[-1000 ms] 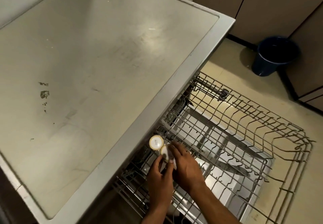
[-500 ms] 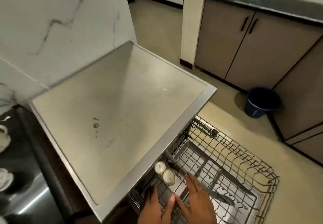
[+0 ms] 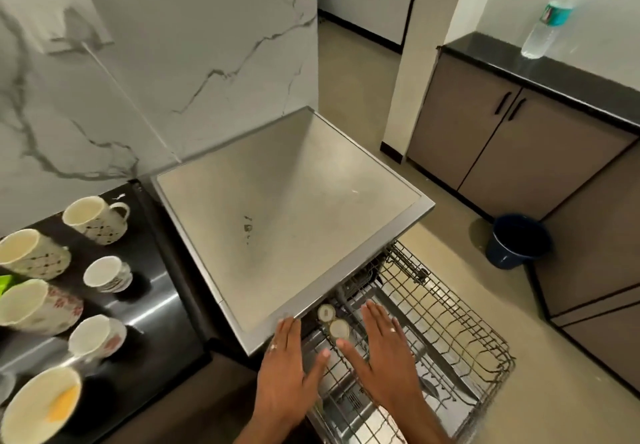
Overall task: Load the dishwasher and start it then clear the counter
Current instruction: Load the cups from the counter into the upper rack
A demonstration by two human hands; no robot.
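The dishwasher's wire rack [image 3: 460, 325] is pulled out below the steel dishwasher top [image 3: 287, 208]. Two small cups stand upside down in the rack's near-left corner, one [image 3: 326, 313] behind the other [image 3: 338, 329]. My left hand [image 3: 287, 371] hovers flat over the top's front corner, fingers straight, holding nothing. My right hand [image 3: 384, 357] is spread flat over the rack just right of the cups, also holding nothing. On the black counter [image 3: 152, 308] at left stand several mugs and cups, among them a patterned mug [image 3: 95, 220] and a small cup [image 3: 107, 274].
A dark blue bucket [image 3: 517, 241] stands on the floor right of the dishwasher. Brown cabinets [image 3: 512, 145] line the right wall, with a plastic water bottle [image 3: 554, 10] on their black top. A white cable [image 3: 128, 97] runs down the marble wall.
Both hands let go of the two small cups, which now stand in the rack, and drew back with fingers spread. The view lifted, bringing the counter with mugs into sight.
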